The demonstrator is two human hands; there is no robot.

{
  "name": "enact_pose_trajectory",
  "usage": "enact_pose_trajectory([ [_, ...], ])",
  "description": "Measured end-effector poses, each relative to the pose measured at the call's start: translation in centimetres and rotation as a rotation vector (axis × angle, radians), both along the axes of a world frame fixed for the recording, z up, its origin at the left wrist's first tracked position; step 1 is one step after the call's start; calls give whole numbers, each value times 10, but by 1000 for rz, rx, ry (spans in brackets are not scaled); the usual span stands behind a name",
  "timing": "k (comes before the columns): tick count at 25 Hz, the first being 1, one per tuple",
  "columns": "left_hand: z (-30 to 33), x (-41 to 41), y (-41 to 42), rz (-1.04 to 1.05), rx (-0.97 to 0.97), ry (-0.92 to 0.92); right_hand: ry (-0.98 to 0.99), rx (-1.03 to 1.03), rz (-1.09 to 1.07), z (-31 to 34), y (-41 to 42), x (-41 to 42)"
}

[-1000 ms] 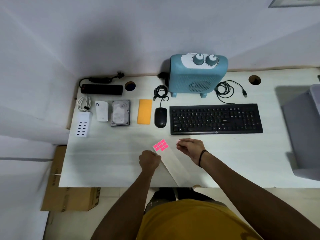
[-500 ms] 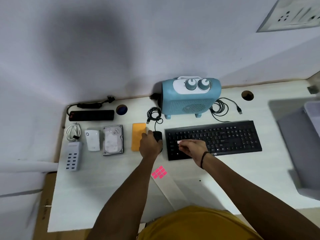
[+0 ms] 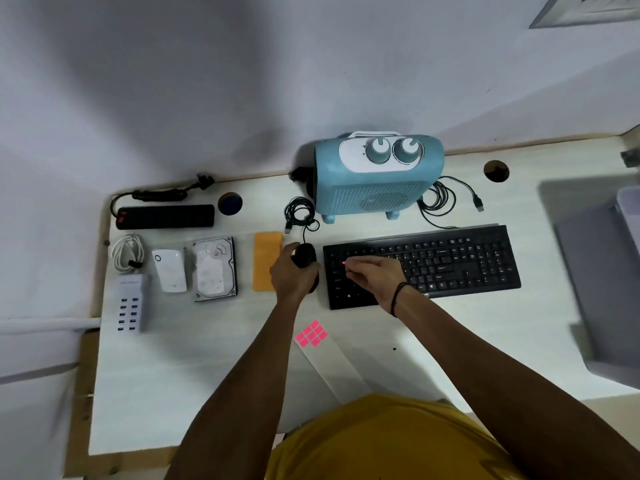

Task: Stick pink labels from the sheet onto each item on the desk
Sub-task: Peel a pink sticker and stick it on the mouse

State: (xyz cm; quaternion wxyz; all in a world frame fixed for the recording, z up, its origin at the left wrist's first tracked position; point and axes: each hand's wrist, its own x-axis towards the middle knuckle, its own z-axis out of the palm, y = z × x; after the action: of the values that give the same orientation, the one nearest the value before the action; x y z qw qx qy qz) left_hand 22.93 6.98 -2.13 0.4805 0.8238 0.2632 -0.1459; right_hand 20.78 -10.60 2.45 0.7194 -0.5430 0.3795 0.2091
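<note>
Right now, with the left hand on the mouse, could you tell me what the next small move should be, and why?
Probably bring the right hand left and press its pink label onto the mouse. The left hand already grips the mouse, the label sits at the fingertips over the keyboard, and no label shows on the mouse.

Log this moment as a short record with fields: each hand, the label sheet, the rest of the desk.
left hand: grip around the black mouse
right hand: over the keyboard, pinching one pink label
label sheet: flat on the desk, six pink labels left
unlabelled, as far as visible: heater, hard drive, orange pad
</note>
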Motion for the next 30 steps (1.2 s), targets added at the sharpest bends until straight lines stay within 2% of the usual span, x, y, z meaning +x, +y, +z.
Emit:
enact_pose_trajectory([
  [2, 16, -8, 10, 199, -488, 94, -31, -82, 103, 7, 3, 3],
  [4, 31, -20, 20, 284, -866, 146, -70, -148, 155, 17, 6, 5],
  [6, 42, -33, 27, 315, -1117, 127, -136, -177, 191, 31, 10, 7],
  [8, 50, -42, 29, 320, -1273, 106, -196, -160, 216, 47, 17, 7],
  [11, 68, -55, 24, 304, -1350, 93, -238, -135, 250, 68, 25, 1],
  [14, 82, -68, 16, 330, -1345, 91, -270, -170, 305, 79, 33, -11],
  [18, 95, -80, 10, 296, -1372, 48, -295, -343, 337, 87, 42, -28],
  [23, 107, -94, 0, 301, -1453, 25, -327, -415, 305, 99, 45, -41],
  [30, 113, -100, -3, 213, -1371, -46, -376, -730, 355, 96, 41, -39],
])
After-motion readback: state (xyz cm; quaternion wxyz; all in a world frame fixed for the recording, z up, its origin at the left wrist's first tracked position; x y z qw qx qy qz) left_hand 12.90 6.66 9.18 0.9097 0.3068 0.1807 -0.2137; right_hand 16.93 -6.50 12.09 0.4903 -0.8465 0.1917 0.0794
